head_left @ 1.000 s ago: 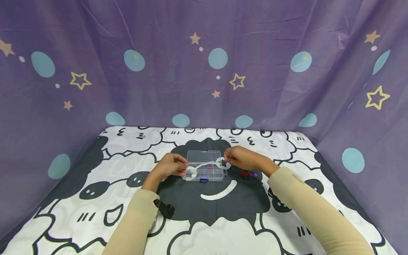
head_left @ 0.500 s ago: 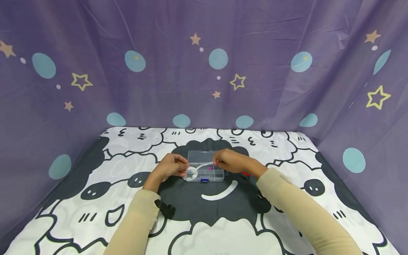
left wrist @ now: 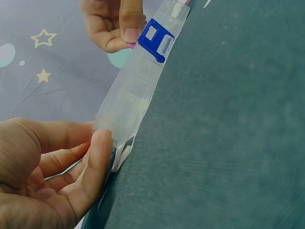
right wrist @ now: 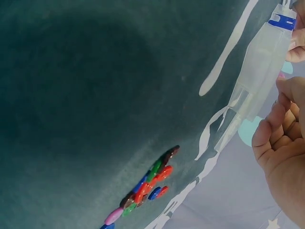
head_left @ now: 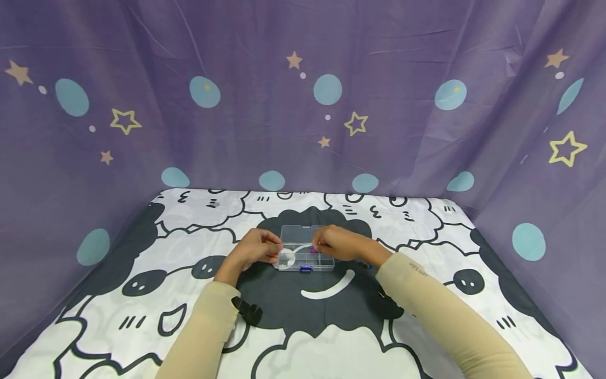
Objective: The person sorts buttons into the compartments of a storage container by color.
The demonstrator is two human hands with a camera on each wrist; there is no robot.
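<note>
A clear plastic compartment box (head_left: 295,233) lies with its lid raised and its blue latch (head_left: 305,269) at the front. My left hand (head_left: 255,246) pinches the box's left end between thumb and fingers, also seen on the box wall (left wrist: 126,95) in the left wrist view. Over the box's middle compartments is my right hand (head_left: 338,243), fingertips pointing down. A small pink button (left wrist: 131,46) shows at its thumb and fingertip in the left wrist view. Pink also shows inside the box beneath those fingers, partly hidden by the hand.
A loose pile of small shiny buttons (right wrist: 147,183), red, green, blue, brown and pink, lies on the cloth right of the box, mostly hidden by the right forearm in the head view. A sheep-print cloth (head_left: 326,310) covers the table; a purple curtain (head_left: 236,142) hangs behind.
My right hand has moved left from the box's right edge to over its middle, fingertips lowered into it. My left hand stays at the left end.
</note>
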